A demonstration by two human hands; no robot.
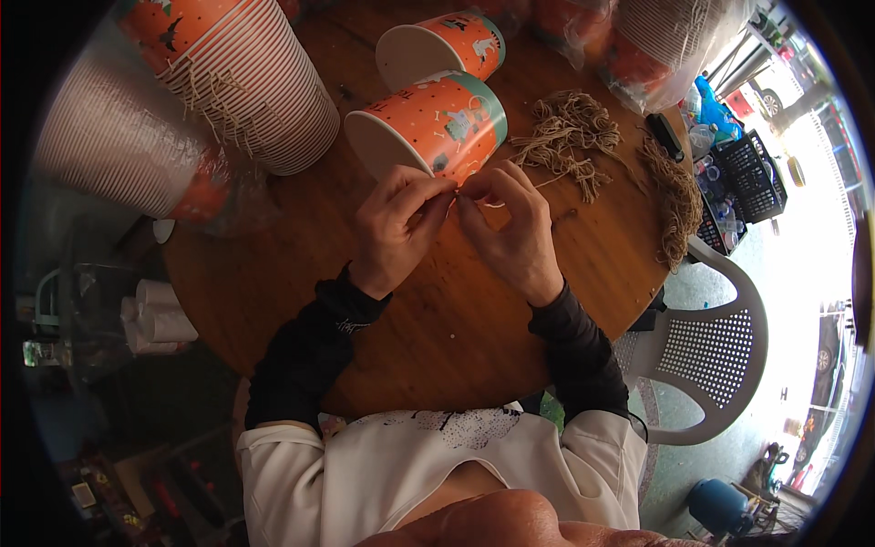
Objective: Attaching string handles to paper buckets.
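Note:
My left hand [396,223] and my right hand [518,228] meet over the round wooden table [273,264], thumbs and fingers pinched together. What lies between the fingertips is too small to make out. Just beyond them, an orange paper bucket [456,118] with a green base and printed figures rests on its side, partly behind the hands. A similar bucket [460,47] lies farther back. To the right of these is a tangled heap of tan cords [574,132], loose strands trailing toward my right hand.
At the far left stands a tall nested stack of buckets [264,100], cords hanging on it, beside a plastic-wrapped stack [109,137]. Another wrapped stack [670,50] is at the far right. A second cord bundle [676,201] hangs at the table's right edge, near a plastic chair [715,351].

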